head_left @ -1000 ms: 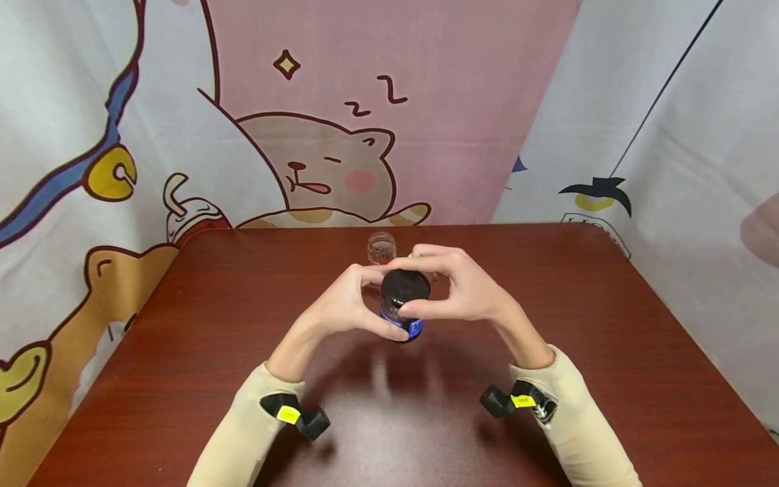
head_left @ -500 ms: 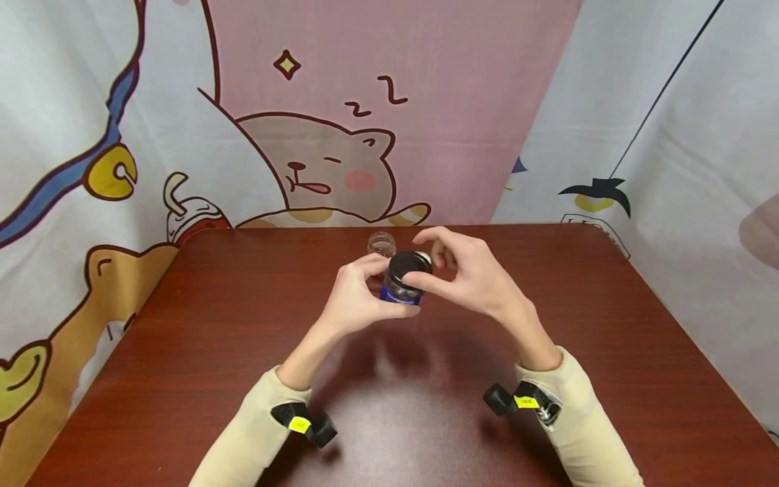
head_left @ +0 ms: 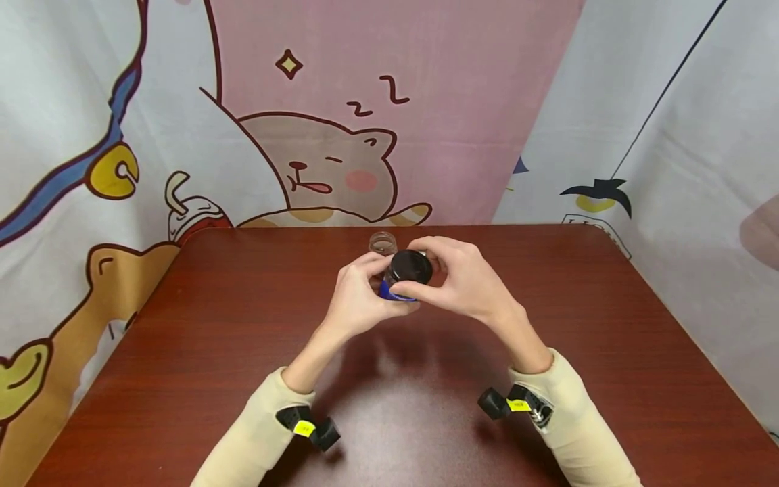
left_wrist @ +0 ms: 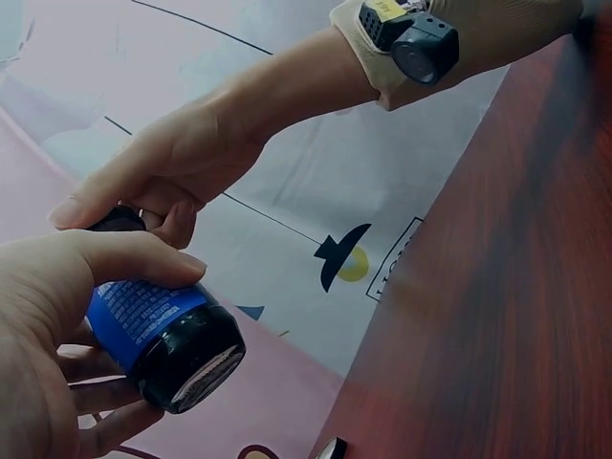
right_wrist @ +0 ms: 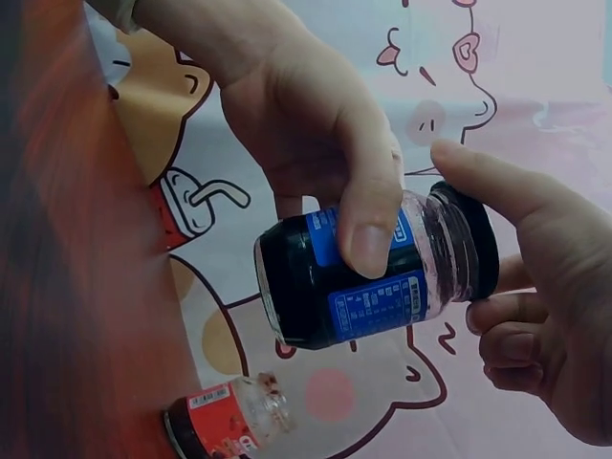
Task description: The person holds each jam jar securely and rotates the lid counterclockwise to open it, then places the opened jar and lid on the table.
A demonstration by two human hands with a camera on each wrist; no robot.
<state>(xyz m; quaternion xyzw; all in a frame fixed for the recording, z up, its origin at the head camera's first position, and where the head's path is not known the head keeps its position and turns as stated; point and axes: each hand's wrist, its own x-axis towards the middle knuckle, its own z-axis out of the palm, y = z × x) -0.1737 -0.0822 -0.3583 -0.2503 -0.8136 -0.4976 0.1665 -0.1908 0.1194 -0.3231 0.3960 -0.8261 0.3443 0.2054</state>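
Observation:
A glass jar (right_wrist: 344,306) with a blue label and dark contents is held up above the table, tilted. My left hand (head_left: 358,297) grips its body, the thumb across the label in the right wrist view. On top sits a black lid (head_left: 410,266). My right hand (head_left: 465,279) holds the lid between the thumb on the near side and the fingers on the far side; the right wrist view has the thumb at one edge of the lid and curled fingers at the other.
Behind the hands, a second glass jar (right_wrist: 225,421) with a red label stands on the brown table (head_left: 213,318), its threaded neck bare. A small dark-rimmed thing (left_wrist: 332,448) shows at the left wrist view's bottom edge. Printed cloth (head_left: 462,135) hangs around the table.
The jar and left hand have moved up and away from the body. My right hand's fingers came off the lid half a second ago and are now back around it.

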